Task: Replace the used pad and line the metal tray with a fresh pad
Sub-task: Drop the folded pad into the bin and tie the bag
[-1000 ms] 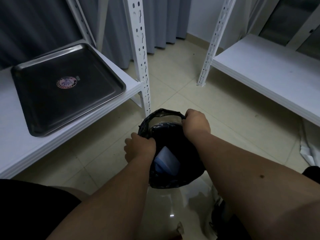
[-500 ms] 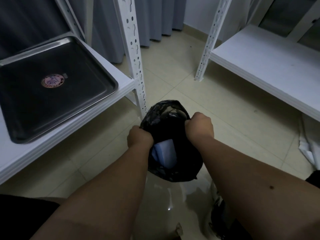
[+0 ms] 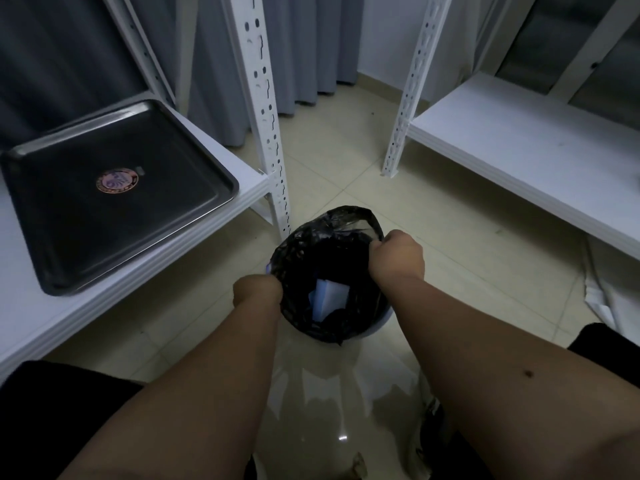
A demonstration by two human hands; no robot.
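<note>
A black bin bag (image 3: 304,251) lines a small pale bin (image 3: 372,332) on the floor in front of me. The used pad (image 3: 329,299), pale blue and white, lies folded inside it. My left hand (image 3: 256,289) grips the bag's left rim. My right hand (image 3: 398,258) is closed on the bag's right rim. The metal tray (image 3: 31,237) sits bare on the white shelf at the left, with a round sticker (image 3: 117,180) in its middle. No fresh pad is in view.
A white perforated shelf post (image 3: 266,133) stands just behind the bin. A second white shelf (image 3: 519,161) runs along the right, with crumpled white material (image 3: 602,299) on the floor under it. Grey curtains hang at the back. The floor is glossy beige tile.
Both hands stay on the bag's rim and have spread it wider over the bin. The view has shifted slightly, so the tray shows more fully at the left.
</note>
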